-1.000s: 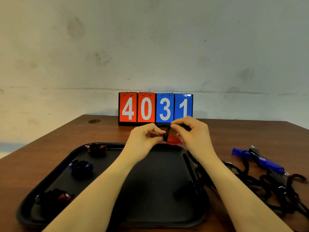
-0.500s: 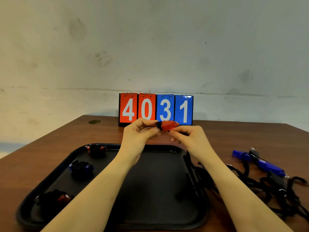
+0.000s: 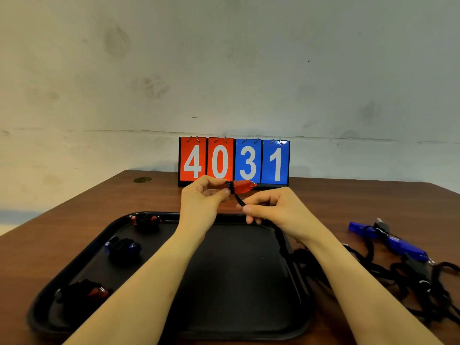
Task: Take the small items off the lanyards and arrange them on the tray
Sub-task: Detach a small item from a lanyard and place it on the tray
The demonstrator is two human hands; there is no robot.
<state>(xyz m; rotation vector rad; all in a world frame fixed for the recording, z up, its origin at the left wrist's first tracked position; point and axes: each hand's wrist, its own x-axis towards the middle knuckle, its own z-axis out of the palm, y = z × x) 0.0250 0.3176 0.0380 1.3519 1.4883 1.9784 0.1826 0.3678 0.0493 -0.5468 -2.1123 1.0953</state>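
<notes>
Three small glossy plastic items already lie along the left of the black tray [image 3: 296, 275], while the left hand [image 3: 201, 202] pinches a translucent red piece [image 3: 242, 187] above its far rim, the right hand [image 3: 271, 207] pinching its woven black cord [image 3: 239, 199], and blue ones [image 3: 398, 245] wait tangled on the counter [image 3: 74, 220]

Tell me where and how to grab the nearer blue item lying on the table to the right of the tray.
Probably pinch the blue item across its bare middle, coming from above: it lies flat and long on the table, with black lanyard cord tangled at both ends.
</notes>
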